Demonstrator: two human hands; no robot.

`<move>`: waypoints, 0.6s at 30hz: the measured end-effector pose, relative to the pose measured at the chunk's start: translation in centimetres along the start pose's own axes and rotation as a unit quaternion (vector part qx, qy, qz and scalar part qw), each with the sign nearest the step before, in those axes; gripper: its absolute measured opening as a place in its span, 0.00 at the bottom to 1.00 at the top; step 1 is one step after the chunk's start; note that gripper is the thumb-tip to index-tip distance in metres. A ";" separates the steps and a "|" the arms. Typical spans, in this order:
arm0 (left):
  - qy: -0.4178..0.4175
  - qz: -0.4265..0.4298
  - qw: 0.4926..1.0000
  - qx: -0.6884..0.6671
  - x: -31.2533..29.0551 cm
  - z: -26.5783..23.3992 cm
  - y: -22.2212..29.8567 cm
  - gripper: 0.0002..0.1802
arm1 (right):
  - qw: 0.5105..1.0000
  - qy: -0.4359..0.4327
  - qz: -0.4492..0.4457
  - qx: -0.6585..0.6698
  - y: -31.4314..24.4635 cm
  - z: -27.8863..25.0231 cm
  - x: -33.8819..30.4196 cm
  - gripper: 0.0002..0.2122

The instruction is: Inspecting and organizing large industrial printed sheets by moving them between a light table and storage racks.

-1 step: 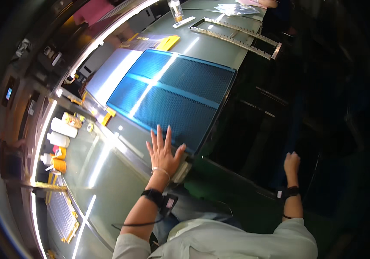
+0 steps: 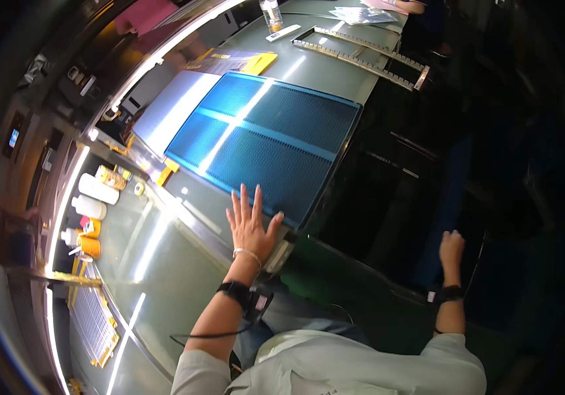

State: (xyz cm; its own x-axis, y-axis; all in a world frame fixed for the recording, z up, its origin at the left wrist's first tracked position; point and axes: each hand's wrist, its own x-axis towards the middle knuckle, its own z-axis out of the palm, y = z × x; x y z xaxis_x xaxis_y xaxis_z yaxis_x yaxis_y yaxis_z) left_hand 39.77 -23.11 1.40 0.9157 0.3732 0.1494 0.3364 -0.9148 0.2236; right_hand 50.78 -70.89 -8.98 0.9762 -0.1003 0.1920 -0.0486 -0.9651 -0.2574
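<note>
Blue gridded panel [image 2: 276, 164] lies flat on the grey-green table [image 2: 345, 78], left hand [image 2: 251, 232] at its near edge, fingers spread, contact unclear. Right hand [image 2: 452, 248] is well off to the right, fingers curled, can't tell how tightly. Pale sheet [image 2: 176, 105] sits just left of panel, slotted metal frame [image 2: 361, 64] beyond.
</note>
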 end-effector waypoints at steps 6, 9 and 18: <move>0.168 0.080 0.969 -0.163 -3.0 -2.5 0.0 0.38 | 0.909 0.076 0.085 0.400 1.7 -16.7 -4.6 0.14; 0.205 0.087 0.954 -0.201 -5.1 -5.9 0.1 0.31 | 0.831 0.157 0.138 0.516 -0.5 -21.2 -6.5 0.16; -0.104 -0.127 0.795 -0.584 -9.8 -9.3 -1.9 0.32 | 0.505 -0.183 0.005 0.844 -15.4 -15.3 -4.1 0.17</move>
State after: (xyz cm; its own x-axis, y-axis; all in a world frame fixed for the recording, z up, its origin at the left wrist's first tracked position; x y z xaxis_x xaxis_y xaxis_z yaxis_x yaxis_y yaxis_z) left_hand 28.07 -23.58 8.49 0.9085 0.3774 -0.1792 0.1937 -0.0003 0.9811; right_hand 44.27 -59.31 8.67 0.9664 0.2461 0.0746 -0.1060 0.6455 -0.7563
